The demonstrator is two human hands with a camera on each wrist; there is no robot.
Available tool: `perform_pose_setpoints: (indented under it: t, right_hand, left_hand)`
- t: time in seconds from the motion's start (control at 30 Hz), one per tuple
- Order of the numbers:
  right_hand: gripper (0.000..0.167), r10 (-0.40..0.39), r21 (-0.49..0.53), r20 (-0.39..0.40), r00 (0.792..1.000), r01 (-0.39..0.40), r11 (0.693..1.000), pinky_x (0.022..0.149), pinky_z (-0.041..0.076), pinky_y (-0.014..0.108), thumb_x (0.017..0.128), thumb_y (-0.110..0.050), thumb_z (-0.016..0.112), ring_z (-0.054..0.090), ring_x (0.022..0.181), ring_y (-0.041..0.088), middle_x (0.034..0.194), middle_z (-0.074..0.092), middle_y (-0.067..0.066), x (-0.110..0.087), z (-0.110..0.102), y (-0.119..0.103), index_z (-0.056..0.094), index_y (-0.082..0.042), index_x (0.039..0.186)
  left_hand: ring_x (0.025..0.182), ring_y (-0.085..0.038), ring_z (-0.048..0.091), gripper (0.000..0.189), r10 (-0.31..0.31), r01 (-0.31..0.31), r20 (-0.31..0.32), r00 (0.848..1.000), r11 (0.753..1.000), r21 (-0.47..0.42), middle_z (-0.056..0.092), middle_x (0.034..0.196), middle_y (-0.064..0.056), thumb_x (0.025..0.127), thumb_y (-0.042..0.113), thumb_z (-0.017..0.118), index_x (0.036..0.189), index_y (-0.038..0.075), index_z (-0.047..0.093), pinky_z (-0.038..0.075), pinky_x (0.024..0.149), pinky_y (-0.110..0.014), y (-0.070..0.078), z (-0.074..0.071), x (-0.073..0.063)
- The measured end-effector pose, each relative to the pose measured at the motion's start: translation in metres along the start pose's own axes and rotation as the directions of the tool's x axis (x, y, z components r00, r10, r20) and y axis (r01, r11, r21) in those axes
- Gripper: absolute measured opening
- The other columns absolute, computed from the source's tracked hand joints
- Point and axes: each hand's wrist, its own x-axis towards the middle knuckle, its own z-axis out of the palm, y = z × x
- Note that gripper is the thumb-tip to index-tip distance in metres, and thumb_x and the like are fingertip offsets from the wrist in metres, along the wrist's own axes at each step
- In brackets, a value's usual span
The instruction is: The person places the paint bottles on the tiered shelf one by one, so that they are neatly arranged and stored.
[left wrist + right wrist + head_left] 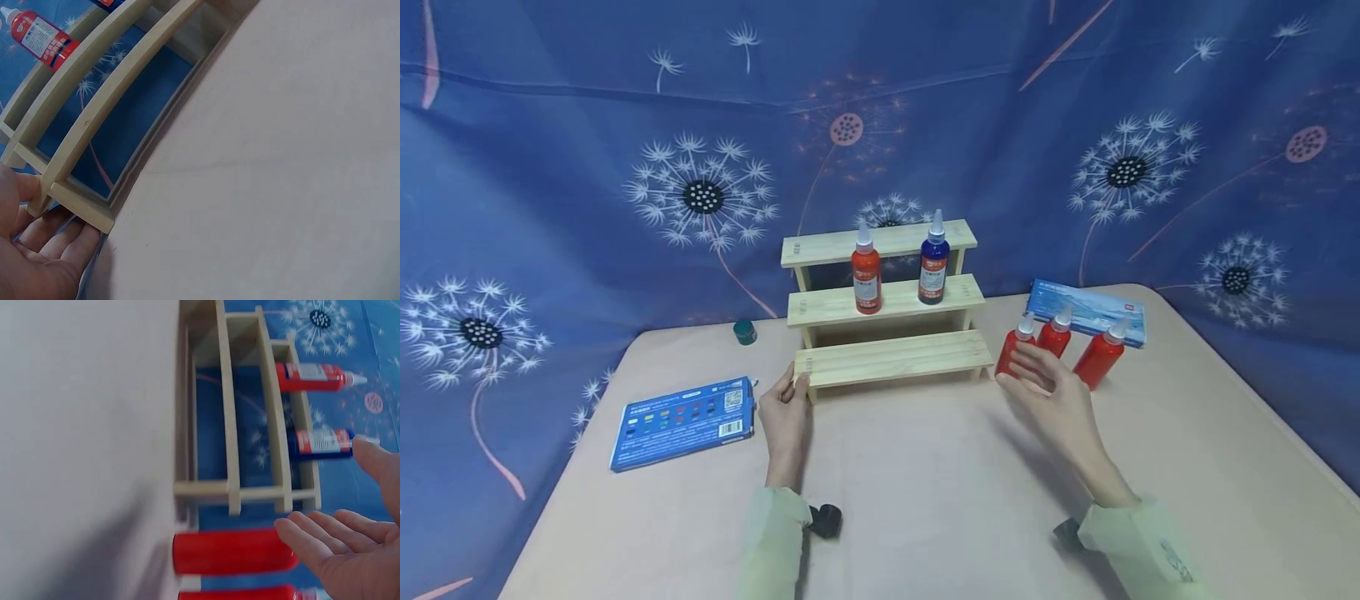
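Note:
In the head view, a three-step wooden display rack (pixel 895 358) stands at the middle of the table. My left hand (pixel 784 412) holds the left end of its lowest step, thumb on top and fingers by the end support (pixel 84 206). A red squeeze bottle (pixel 866 283) and a dark blue one (pixel 933 271) stand upright on the middle step. Right of the rack, my right hand (pixel 1056 408) is beside the nearest red bottle (pixel 1004 357), its fingers extended and fingertips close to the bottle (pixel 231 552). Two more red bottles, one behind (pixel 1055 337) and one rightward (pixel 1097 362), stand close by.
A flat blue box (pixel 685 421) with colour swatches lies at the left. Behind the red bottles lies another blue box (pixel 1090 310). A small dark green jar (pixel 745 332) sits left of the rack. Blue dandelion-print cloth (pixel 880 100) hangs behind the table.

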Motion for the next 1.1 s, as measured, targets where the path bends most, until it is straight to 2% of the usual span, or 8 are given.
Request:
perform_pose_setpoints:
  t: [0.1,0.17,0.27,0.4,0.6,0.77,0.97,1.1]
  right_hand:
    - [0.065,0.000,-0.004,-0.031,1.000,0.000,1.000,0.085,0.050,0.008,0.091,-0.031,0.070,0.056,0.123,0.038,0.138,0.055,0.021,-0.005,-0.011,0.008,0.044,-0.006,0.144]
    - [0.063,-0.003,-0.014,-0.042,0.999,0.003,1.000,0.083,0.048,0.004,0.091,-0.029,0.070,0.056,0.123,0.039,0.138,0.054,0.022,-0.006,-0.015,0.015,0.044,-0.004,0.144]
    - [0.065,0.021,-0.060,-0.061,0.998,-0.025,0.998,0.085,0.048,0.006,0.092,-0.032,0.068,0.056,0.123,0.038,0.139,0.054,0.021,-0.008,-0.023,0.025,0.042,-0.005,0.145]
    - [0.071,0.095,-0.112,-0.090,0.991,-0.105,0.988,0.087,0.053,0.016,0.093,-0.042,0.064,0.053,0.126,0.038,0.142,0.051,0.020,-0.011,-0.039,0.038,0.037,-0.008,0.149]
    - [0.077,0.166,-0.120,-0.149,0.975,-0.184,0.976,0.080,0.053,0.010,0.093,-0.049,0.061,0.051,0.127,0.040,0.144,0.049,0.020,-0.011,-0.062,0.056,0.031,-0.009,0.152]
    - [0.080,0.203,-0.095,-0.168,0.965,-0.221,0.971,0.075,0.052,0.006,0.093,-0.050,0.059,0.050,0.127,0.042,0.145,0.047,0.022,-0.009,-0.074,0.067,0.027,-0.009,0.154]
    - [0.079,0.200,-0.108,-0.201,0.959,-0.225,0.968,0.071,0.052,0.005,0.094,-0.049,0.058,0.049,0.127,0.045,0.145,0.046,0.023,-0.005,-0.082,0.074,0.028,-0.007,0.153]
    - [0.078,0.227,-0.113,-0.222,0.948,-0.257,0.960,0.079,0.055,0.014,0.094,-0.048,0.059,0.049,0.128,0.043,0.146,0.045,0.023,-0.001,-0.083,0.074,0.028,-0.008,0.153]
  left_hand:
    - [0.126,-0.027,0.054,0.041,-0.016,0.016,0.004,1.000,1.000,-0.003,0.054,0.138,-0.015,0.098,0.017,0.059,0.137,0.007,0.055,0.052,0.094,-0.030,0.000,0.002,0.000]
    - [0.125,-0.027,0.055,0.041,-0.023,0.023,-0.004,1.000,1.000,0.005,0.055,0.138,-0.015,0.098,0.018,0.059,0.138,0.007,0.054,0.052,0.093,-0.030,0.000,-0.002,0.000]
    - [0.122,-0.027,0.058,0.042,-0.025,0.025,-0.001,1.000,1.000,0.002,0.054,0.138,-0.015,0.098,0.018,0.059,0.138,0.008,0.054,0.053,0.092,-0.028,0.000,-0.003,0.000]
    - [0.123,-0.027,0.057,0.042,-0.014,0.014,0.009,1.000,1.000,0.000,0.054,0.139,-0.015,0.098,0.019,0.060,0.138,0.008,0.054,0.052,0.092,-0.028,0.001,-0.001,0.000]
    - [0.124,-0.026,0.055,0.041,-0.017,0.017,-0.001,1.000,1.000,-0.004,0.053,0.139,-0.014,0.098,0.019,0.060,0.137,0.007,0.055,0.052,0.093,-0.029,-0.001,0.001,0.001]
    - [0.123,-0.026,0.057,0.041,-0.028,0.028,0.003,1.000,0.999,-0.020,0.053,0.139,-0.015,0.098,0.018,0.060,0.137,0.007,0.055,0.052,0.090,-0.027,-0.001,-0.001,0.001]
    - [0.122,-0.026,0.058,0.042,-0.044,0.044,0.004,0.999,0.999,-0.022,0.055,0.137,-0.016,0.098,0.019,0.060,0.138,0.008,0.054,0.054,0.087,-0.021,-0.001,-0.001,0.001]
    - [0.120,-0.025,0.060,0.042,-0.049,0.049,0.016,0.999,0.998,-0.036,0.057,0.134,-0.016,0.098,0.019,0.059,0.138,0.009,0.054,0.055,0.080,-0.014,0.000,0.000,0.001]
